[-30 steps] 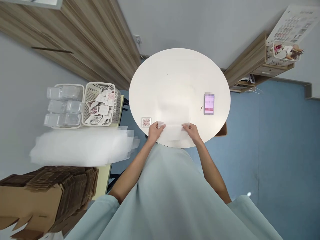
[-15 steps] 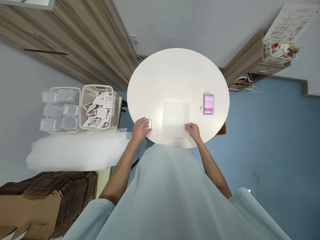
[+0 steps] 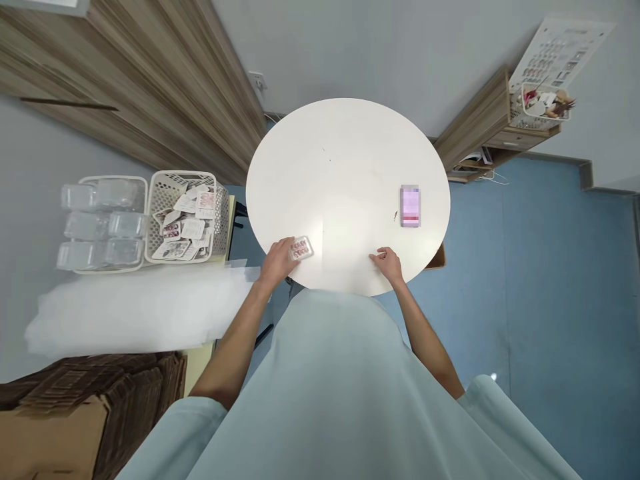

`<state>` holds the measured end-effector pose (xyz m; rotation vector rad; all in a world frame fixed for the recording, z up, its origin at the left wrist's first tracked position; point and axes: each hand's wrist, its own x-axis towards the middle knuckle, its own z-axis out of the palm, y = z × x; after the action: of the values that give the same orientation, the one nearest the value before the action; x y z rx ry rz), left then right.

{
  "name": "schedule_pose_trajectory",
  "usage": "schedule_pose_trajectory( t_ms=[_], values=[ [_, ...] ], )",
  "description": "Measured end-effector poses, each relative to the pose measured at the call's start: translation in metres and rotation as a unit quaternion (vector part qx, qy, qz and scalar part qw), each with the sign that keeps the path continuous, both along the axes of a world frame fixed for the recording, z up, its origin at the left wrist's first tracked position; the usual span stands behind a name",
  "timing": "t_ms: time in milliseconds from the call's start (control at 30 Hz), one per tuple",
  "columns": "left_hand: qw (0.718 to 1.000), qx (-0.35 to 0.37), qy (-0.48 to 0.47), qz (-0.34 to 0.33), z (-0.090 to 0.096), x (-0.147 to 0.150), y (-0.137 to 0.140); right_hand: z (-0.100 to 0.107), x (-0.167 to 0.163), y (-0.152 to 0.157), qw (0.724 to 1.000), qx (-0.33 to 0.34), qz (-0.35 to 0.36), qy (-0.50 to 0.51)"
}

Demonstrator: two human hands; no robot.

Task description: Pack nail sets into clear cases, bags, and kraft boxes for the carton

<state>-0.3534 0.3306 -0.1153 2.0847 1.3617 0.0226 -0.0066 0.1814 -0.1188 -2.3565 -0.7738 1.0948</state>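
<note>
In my left hand (image 3: 280,262) is a small clear plastic box (image 3: 301,249) with reddish-pink pieces inside, held between the fingers and thumb over the table's near left part. A thin translucent plastic sheet (image 3: 346,248) lies flat on the white oval table (image 3: 345,133), and its outline is faint against the white top. My right hand (image 3: 388,264) is at the sheet's right edge, thumb and forefinger curled together on it. A phone (image 3: 411,207) with a blurred pinkish screen lies beyond my right hand.
Left of the table stand a basket of clear plastic boxes (image 3: 103,223), a white basket (image 3: 220,213) of printed cards and a pile of translucent sheets (image 3: 140,310). Folded cardboard (image 3: 55,427) is stacked nearer. A wooden cabinet (image 3: 480,113) stands at the far right.
The small box has come further out from under my left fingers, moving right and showing more of its contents. The view has shifted slightly. My right hand stays by the sheet's edge.
</note>
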Motion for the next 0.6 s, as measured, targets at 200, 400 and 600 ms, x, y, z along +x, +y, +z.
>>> schedule_pose_trajectory(
  t_ms=[200,400,600],
  values=[
    [0.993,0.000,-0.076,-0.095,-0.001,0.067,-0.026,-0.004,-0.009,-0.013,1.000,-0.009,-0.002,0.001],
    [0.988,-0.008,-0.073,-0.136,-0.013,0.103,-0.036,-0.008,-0.004,-0.015,1.000,0.000,-0.015,-0.017],
    [0.988,-0.015,-0.076,-0.131,-0.020,0.101,-0.038,-0.002,-0.006,-0.021,0.999,0.023,-0.023,0.004]
  ],
)
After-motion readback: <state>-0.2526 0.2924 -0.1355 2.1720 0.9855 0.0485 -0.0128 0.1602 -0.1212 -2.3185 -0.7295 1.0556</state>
